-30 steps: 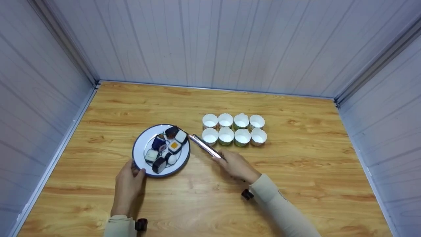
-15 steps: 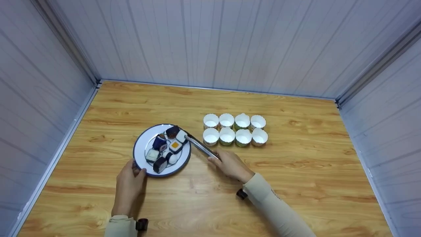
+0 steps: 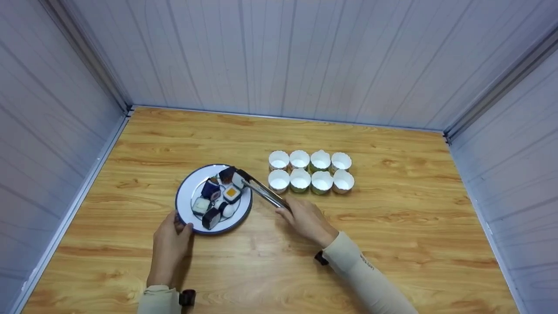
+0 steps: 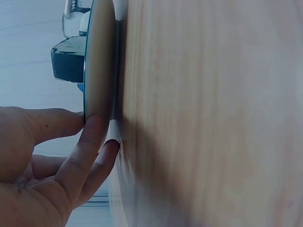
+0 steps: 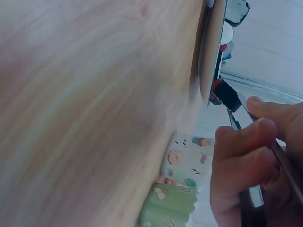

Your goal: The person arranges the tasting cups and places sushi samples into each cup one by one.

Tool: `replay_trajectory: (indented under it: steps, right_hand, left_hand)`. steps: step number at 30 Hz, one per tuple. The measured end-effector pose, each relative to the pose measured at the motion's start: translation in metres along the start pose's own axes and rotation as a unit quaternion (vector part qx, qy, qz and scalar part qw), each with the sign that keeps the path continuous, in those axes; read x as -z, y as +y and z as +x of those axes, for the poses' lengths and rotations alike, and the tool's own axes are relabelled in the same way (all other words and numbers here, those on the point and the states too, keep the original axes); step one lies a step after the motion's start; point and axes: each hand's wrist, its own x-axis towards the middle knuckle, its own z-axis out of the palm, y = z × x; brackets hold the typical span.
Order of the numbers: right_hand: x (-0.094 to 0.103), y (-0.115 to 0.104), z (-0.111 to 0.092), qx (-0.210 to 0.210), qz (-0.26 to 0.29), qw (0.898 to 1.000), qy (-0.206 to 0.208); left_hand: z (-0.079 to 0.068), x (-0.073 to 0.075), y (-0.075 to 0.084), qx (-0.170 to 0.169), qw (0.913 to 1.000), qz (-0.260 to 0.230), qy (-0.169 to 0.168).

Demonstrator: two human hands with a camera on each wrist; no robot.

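Note:
My left hand (image 3: 169,244) grips the near left rim of a white plate (image 3: 185,198) with a blue edge, thumb over the rim and fingers against its side and underside in the left wrist view. Several pieces of toy-like sushi lie on the plate, one with a yellow-orange centre (image 3: 232,193). In my right hand (image 3: 308,220) are metal tongs (image 3: 267,195), fingers curled round their arms. The tong tips straddle a white-faced sushi piece (image 3: 238,179) at the plate's right side. In the right wrist view its dark side (image 5: 227,96) shows between the tips.
Two rows of white-lined paper baking cups (image 3: 321,182) stand close together right of the plate, just beyond my right hand. Some have patterned or green outsides (image 5: 168,205). Pale panel walls (image 3: 279,56) enclose the wooden table (image 3: 405,209) at the back and sides.
My right hand has moved slightly left, bringing the tong tips from beside the plate to either side of the white-faced sushi piece. The piece now looks slightly turned. My left hand stays on the rim.

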Motion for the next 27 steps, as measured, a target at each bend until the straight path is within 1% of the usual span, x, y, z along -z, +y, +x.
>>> replay_trajectory:
  steps: [3, 7, 10, 16, 21, 27]
  right_hand:
    - [0.006, -0.001, -0.001, 0.013, -0.008, 1.000, 0.022]
    - [0.020, 0.000, -0.002, 0.025, -0.022, 0.998, 0.056]
    - [0.031, 0.004, -0.002, 0.013, -0.039, 0.997, 0.070]
    - [0.050, 0.017, -0.002, -0.016, -0.079, 0.993, 0.084]
    - [0.058, 0.026, -0.003, -0.048, -0.106, 0.990, 0.078]
    - [0.060, 0.033, -0.002, -0.092, -0.128, 0.987, 0.044]
  left_hand:
    - [0.000, 0.000, 0.000, 0.000, 1.0000, 0.000, 0.001]
    - [0.000, 0.000, 0.000, 0.004, 1.0000, -0.001, -0.001]
    - [-0.001, 0.001, 0.000, 0.001, 1.0000, -0.001, 0.000]
    - [-0.003, 0.003, -0.001, -0.014, 0.9999, 0.007, 0.004]
    - [-0.002, 0.002, 0.000, -0.003, 0.9999, 0.010, -0.001]
    - [0.000, 0.001, 0.000, 0.002, 0.9999, 0.016, 0.000]
